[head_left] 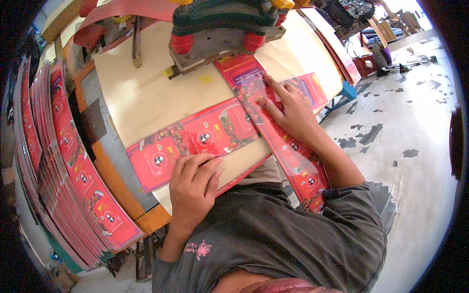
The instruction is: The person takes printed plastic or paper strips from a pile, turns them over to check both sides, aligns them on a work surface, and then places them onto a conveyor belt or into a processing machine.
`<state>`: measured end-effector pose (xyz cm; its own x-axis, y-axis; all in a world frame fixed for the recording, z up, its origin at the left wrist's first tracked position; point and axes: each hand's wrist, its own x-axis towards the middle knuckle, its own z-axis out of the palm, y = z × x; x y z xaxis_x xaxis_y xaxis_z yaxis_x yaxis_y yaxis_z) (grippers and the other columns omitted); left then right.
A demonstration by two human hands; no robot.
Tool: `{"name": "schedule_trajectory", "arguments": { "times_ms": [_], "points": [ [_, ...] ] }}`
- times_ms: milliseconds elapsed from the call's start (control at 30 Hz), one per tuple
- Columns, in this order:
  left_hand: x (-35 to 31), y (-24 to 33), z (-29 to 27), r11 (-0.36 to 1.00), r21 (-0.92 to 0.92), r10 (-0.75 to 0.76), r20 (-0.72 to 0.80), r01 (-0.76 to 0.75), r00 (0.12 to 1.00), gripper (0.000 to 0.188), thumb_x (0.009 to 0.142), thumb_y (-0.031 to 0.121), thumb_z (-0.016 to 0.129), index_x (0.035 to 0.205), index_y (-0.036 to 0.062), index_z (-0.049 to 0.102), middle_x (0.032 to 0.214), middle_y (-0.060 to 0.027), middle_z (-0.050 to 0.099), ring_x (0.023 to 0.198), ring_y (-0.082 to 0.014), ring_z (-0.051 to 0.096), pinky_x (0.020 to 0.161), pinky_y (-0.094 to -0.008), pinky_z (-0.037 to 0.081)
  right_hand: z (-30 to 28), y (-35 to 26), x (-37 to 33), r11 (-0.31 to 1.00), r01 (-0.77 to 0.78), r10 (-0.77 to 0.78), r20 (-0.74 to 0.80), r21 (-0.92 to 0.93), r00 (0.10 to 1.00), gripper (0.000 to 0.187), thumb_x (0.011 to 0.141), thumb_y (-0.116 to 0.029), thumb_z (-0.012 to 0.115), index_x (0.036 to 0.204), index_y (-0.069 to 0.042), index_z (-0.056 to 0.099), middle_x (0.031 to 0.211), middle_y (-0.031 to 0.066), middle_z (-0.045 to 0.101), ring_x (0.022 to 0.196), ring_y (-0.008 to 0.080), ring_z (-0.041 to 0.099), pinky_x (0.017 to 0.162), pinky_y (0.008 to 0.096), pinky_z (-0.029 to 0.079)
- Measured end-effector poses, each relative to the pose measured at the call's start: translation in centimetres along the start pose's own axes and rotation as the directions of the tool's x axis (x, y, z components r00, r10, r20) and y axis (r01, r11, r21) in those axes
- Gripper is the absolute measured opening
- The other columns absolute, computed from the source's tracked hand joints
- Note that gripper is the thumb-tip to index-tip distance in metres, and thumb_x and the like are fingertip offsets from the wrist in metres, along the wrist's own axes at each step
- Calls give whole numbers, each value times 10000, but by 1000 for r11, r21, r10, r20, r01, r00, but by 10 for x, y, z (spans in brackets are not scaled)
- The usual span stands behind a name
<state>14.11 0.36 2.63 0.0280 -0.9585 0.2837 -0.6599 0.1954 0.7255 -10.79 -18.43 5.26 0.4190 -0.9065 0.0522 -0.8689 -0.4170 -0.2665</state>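
A long red printed strip (207, 134) with a glossy clear surface lies across the cream board in front of me. A second red strip (288, 141) crosses over it at an angle, its far end beside the machine and its near end against my right sleeve. My left hand (193, 180) rests on the near edge of the lower strip, fingers laid flat and slightly bent. On the upper strip my right hand (290, 105) presses down with the index finger stretched toward the machine and the thumb apart. Neither hand grips anything.
A machine head (224, 27), dark green and grey with red knobs, stands at the far edge of the cream board (141, 93). At the left stands a tall stack of similar red strips (73, 161). A metal bar (137, 44) lies at the far left. Grey, patchy floor (391, 146) spreads at the right.
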Motion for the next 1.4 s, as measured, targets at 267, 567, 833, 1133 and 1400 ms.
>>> {"name": "schedule_trajectory", "arguments": {
  "times_ms": [267,567,833,1133,1400],
  "points": [
    [0,0,0,999,16,33,-5,-33,999,282,876,87,771,1156,67,760,1165,-95,714,1087,-337,648,962,-468,522,-3,-2,-3,999,11,-11,-5,34,1000,675,1044,-499,648,1599,-141,506,1085,224,676,921,385,705,854,473,548],
    [0,-1,-1,1000,15,28,-3,-28,1000,274,882,90,767,1155,68,761,1166,-94,714,1086,-335,648,967,-464,518,-3,-4,-3,1000,10,-10,-17,10,1000,662,1039,-468,669,1583,-122,522,1093,228,672,930,378,698,849,472,542],
    [0,0,0,1000,-7,-4,4,4,1000,265,890,101,759,1155,86,771,1174,-91,722,1100,-333,646,980,-460,515,-4,-4,-2,1000,6,-6,9,24,1000,668,1045,-476,655,1583,-105,518,1098,231,668,932,381,697,854,473,540],
    [0,-1,-1,1000,0,4,2,-4,1000,260,896,110,758,1155,84,770,1172,-91,724,1104,-334,649,980,-461,514,-3,-2,-2,1000,21,-21,0,12,1000,677,1045,-479,654,1603,-129,497,1088,233,668,926,386,697,853,478,541],
    [0,-1,0,1000,-3,15,0,-15,1000,269,895,111,759,1162,80,766,1170,-92,722,1091,-335,649,968,-455,521,-1,-2,-2,1000,18,-18,-16,18,1000,660,1044,-480,657,1580,-116,526,1073,229,671,910,390,697,839,477,544]
  ]
}}
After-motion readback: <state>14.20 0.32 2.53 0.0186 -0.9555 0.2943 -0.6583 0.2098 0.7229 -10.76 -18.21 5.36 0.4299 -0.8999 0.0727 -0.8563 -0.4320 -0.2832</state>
